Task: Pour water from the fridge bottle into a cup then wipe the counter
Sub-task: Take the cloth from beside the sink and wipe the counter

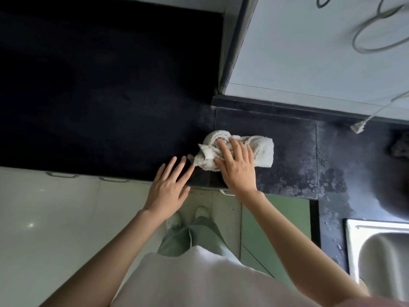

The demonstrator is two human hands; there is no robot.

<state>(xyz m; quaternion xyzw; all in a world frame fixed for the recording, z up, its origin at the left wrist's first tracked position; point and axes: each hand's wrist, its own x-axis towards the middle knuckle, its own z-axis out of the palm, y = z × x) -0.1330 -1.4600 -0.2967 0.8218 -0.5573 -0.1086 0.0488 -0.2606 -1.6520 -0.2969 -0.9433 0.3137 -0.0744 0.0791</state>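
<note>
1. Landmark taken: the white cloth (pixel 238 151), bunched and crumpled, which lay on the black counter (pixel 110 96) near its front edge.
2. Right hand (pixel 236 169) lay flat on top of the cloth, fingers spread and nearly straight, pressing it down rather than clutching it.
3. Left hand (pixel 169 187) was just left of the cloth, over the counter's front edge, fingers straight and fanned, holding nothing; fingertips close to the cloth's left corner, contact could not be told.
4. Right of the cloth, the counter showed pale mottled patches.
5. Far right of the cloth and nearer the person, a steel sink (pixel 380 251) was set in the counter.
6. Beyond and right of the cloth, a white plug (pixel 357 127) on its cord hung just above the counter against the pale wall (pixel 309 52).
</note>
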